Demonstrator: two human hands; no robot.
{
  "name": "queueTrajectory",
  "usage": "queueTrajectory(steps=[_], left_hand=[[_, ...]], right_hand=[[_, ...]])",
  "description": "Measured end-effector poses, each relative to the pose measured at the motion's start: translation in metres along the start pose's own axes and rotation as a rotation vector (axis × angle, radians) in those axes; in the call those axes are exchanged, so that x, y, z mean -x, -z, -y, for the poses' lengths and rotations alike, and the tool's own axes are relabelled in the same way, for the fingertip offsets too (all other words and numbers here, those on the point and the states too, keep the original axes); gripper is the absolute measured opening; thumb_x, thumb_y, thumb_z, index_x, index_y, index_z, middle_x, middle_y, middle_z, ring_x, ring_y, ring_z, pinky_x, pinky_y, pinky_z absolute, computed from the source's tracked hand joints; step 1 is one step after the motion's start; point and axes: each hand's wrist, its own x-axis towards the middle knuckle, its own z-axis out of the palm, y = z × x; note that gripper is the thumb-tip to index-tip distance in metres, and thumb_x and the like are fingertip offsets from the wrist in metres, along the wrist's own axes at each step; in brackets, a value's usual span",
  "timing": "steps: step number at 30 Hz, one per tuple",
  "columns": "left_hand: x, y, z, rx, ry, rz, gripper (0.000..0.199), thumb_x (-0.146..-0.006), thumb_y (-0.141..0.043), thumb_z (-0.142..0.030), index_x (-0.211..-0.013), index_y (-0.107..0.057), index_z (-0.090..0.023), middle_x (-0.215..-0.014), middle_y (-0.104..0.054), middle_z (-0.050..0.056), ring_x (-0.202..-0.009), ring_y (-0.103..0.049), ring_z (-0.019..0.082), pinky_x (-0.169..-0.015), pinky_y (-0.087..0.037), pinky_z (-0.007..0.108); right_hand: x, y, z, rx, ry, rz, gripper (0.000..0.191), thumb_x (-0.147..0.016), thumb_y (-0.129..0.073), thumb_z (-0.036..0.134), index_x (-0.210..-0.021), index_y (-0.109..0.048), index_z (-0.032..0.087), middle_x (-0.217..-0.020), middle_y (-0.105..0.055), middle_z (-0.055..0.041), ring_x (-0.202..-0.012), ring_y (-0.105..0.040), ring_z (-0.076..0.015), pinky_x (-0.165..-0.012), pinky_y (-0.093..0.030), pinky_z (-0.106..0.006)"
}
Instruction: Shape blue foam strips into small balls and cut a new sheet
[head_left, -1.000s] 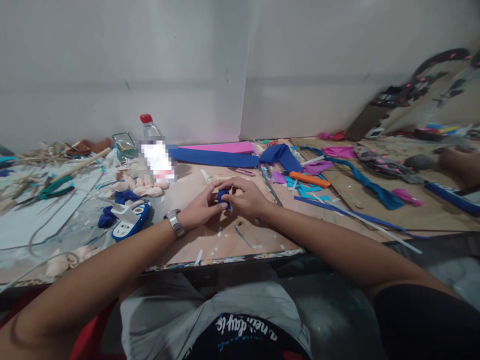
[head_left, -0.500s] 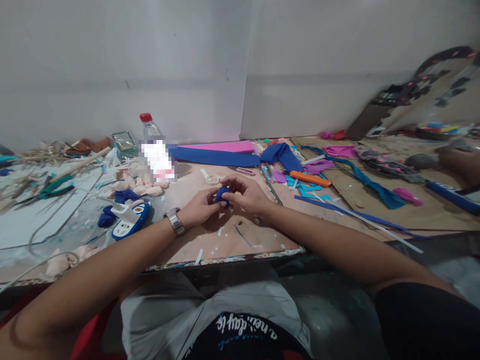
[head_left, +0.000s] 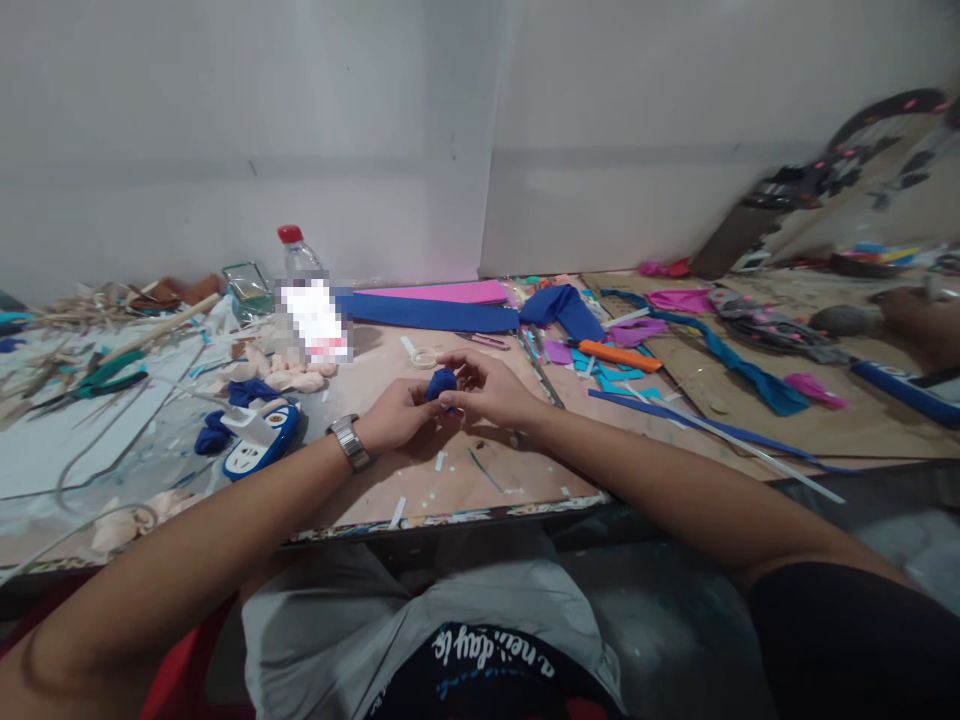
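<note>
A small bundle of dark blue crepe paper [head_left: 442, 381] is pinched between both hands above the middle of the table. My left hand [head_left: 396, 412], with a metal watch on its wrist, closes on its left side. My right hand [head_left: 495, 390] grips it from the right, thumb at the front and fingers curled behind. Just beyond the hands lies a roll of clear tape [head_left: 424, 357]. Farther back, a long blue crepe paper strip [head_left: 435, 312] lies flat in front of a pink one [head_left: 457, 292]. The bundle's underside is hidden by my fingers.
Left of my arms are a blue and white power strip [head_left: 259, 450], green-handled pliers [head_left: 112, 375] and a red-capped bottle [head_left: 291, 236]. An orange utility knife [head_left: 619, 356] lies among paper scraps on the right. Another person's hand [head_left: 919, 325] shows at the far right.
The blue bundle has turned and tipped up slightly in my fingers, so more of its top shows. My right fingers have shifted a little around it.
</note>
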Motion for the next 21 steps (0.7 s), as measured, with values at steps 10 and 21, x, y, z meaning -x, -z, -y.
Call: queueTrajectory(steps=[10,21], left_hand=[[0.0017,-0.0023,0.0048,-0.139,0.065,0.011,0.045,-0.090,-0.064,-0.056,-0.085,-0.074,-0.012,-0.075,-0.072,0.005,-0.062,-0.057,0.014,-0.060,-0.042,0.026],[0.0032,-0.0003,-0.0008,-0.235,0.051,0.008,0.051,-0.095,-0.057,-0.056,-0.084,-0.077,-0.011,-0.077,-0.078,0.007,-0.064,-0.065,0.016,-0.058,-0.042,0.023]], right_hand=[[0.0036,-0.0071,0.0056,-0.202,-0.182,0.056,0.026,-0.072,-0.084,0.032,-0.083,-0.067,0.017,-0.073,-0.070,0.0009,-0.065,-0.065,-0.0151,-0.061,-0.053,-0.027],[0.0009,-0.0056,-0.0015,-0.314,-0.233,0.059,0.026,-0.069,-0.086,0.031,-0.083,-0.071,0.015,-0.077,-0.073,-0.0019,-0.070,-0.067,-0.0155,-0.069,-0.055,-0.029]])
